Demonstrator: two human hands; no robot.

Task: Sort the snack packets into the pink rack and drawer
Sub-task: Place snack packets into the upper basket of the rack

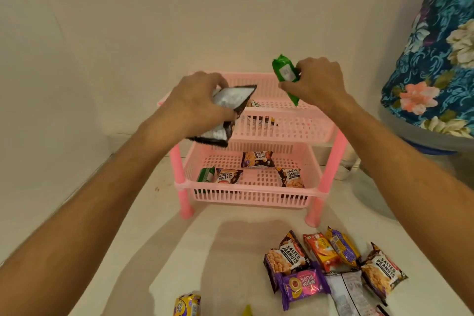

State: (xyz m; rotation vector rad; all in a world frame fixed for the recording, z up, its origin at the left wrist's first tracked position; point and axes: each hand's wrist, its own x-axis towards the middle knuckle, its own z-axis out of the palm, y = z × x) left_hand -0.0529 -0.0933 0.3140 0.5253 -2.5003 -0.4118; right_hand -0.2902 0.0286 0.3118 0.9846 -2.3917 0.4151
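A pink two-tier rack (331,141) stands on the white surface against the wall. My left hand (195,102) grips a black peanut packet (225,110), back side up, over the left front of the top basket. My right hand (318,79) holds a green packet (286,74) above the right of the top basket (287,108). The lower drawer basket (246,195) holds three salted peanut packets (257,159) and one green packet (206,174). A packet or two lie in the top basket, partly hidden by my left hand.
Several loose packets (333,267) lie on the surface at the front right: peanuts, purple, orange and yellow ones. Another yellow-purple packet (187,304) sits at the bottom edge. A large container under a blue floral cover (436,59) stands at the right.
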